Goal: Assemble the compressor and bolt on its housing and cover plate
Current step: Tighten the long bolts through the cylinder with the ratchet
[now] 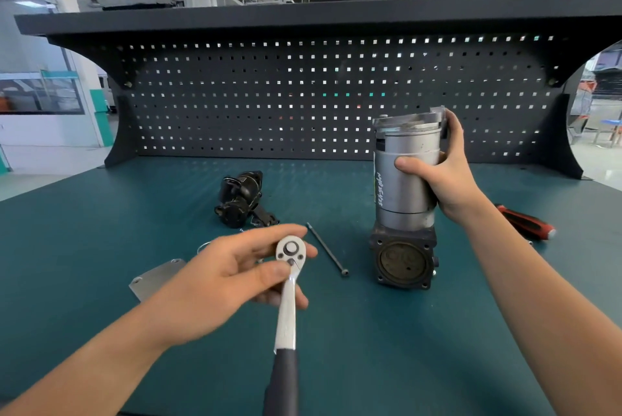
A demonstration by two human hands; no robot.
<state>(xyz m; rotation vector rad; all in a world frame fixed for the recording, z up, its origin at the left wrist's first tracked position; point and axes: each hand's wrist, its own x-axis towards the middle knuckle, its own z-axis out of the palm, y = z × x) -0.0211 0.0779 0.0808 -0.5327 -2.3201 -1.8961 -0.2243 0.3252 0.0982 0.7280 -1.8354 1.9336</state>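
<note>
Probably heavy, rigid and slick, the compressor (402, 195) handles best mid-cylinder, where the right hand (451, 176) wraps its fingers; the left hand (232, 281) pinches the ratchet (286, 314).

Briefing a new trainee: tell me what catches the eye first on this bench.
The tall grey compressor stands upright right of centre, gripped by the right hand. In the foreground the left hand pinches the head of a ratchet, handle pointing toward the camera. Between them a long bolt lies on the green mat.
</note>
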